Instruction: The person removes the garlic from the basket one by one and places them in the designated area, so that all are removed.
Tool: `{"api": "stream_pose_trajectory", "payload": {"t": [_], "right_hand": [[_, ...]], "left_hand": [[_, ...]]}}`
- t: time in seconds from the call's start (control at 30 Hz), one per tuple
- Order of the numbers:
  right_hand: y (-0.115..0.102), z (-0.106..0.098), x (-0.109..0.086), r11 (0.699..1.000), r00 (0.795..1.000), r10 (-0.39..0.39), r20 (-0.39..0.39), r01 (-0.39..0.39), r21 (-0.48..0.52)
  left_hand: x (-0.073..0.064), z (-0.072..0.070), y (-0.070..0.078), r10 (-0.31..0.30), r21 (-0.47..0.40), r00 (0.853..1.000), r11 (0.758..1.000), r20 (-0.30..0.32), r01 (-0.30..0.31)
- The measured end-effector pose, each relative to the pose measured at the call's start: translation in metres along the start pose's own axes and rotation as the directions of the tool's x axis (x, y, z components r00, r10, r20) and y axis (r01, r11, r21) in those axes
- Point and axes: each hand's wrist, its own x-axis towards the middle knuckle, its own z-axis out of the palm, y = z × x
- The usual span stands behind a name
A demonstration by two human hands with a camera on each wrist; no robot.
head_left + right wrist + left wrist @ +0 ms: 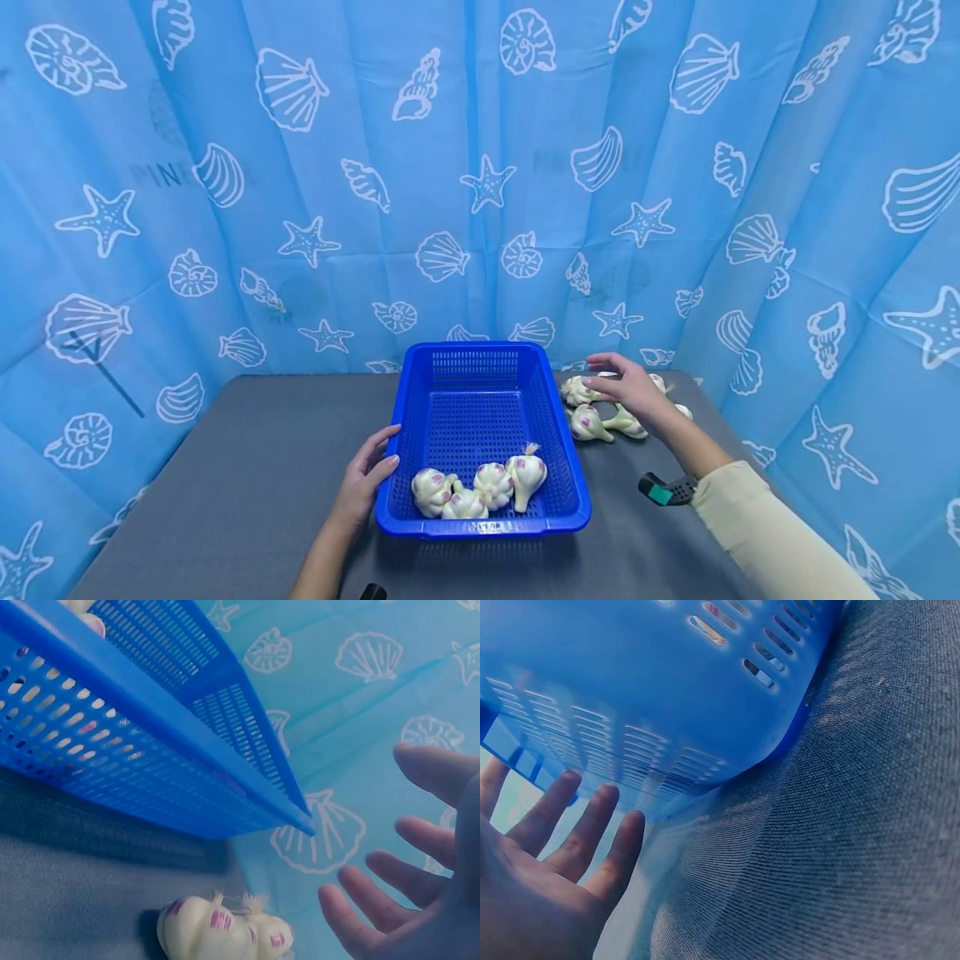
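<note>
A blue plastic basket (472,421) with slotted walls stands on the grey table. Several garlic bulbs (492,486) lie at its near end. At the basket's left rim is my left hand (362,482); the left wrist view shows its fingers (592,829) nearly straight along the outer wall. To the right of the basket, my right hand (633,390) hovers over a group of loose garlic bulbs (587,423) and partly hides them. In the right wrist view its fingers (371,900) are spread, holding nothing, with garlic (217,930) below and to the left.
A grey cloth (262,475) covers the table. Behind it and along both sides hangs a blue curtain (480,275) with white shell and starfish prints. A black wrist strap piece (663,490) with a green patch sits by the right sleeve (765,517).
</note>
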Motion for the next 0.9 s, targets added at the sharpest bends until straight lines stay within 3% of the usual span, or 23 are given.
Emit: {"api": "stream_pose_trajectory", "payload": {"t": [0.3, 0.57, 0.73, 0.9], "right_hand": [[-0.011, 0.010, 0.002, 0.997, 0.982, -0.007, 0.190, 0.021, -0.073], [-0.021, 0.018, 0.008, 0.990, 0.937, 0.008, 0.349, 0.040, -0.132], [-0.026, 0.023, 0.012, 0.990, 0.897, 0.005, 0.443, 0.057, -0.127], [-0.031, 0.028, 0.018, 0.990, 0.869, 0.039, 0.494, 0.035, -0.139]], "left_hand": [[0.001, -0.001, -0.001, 0.012, -0.014, 1.000, 1.000, 0.006, -0.012], [0.001, -0.001, 0.000, 0.008, -0.010, 1.000, 1.000, 0.009, -0.008], [0.001, -0.001, 0.000, 0.002, 0.009, 1.000, 1.000, 0.005, -0.002], [0.002, -0.001, -0.002, 0.003, 0.012, 1.000, 1.000, 0.003, -0.003]]}}
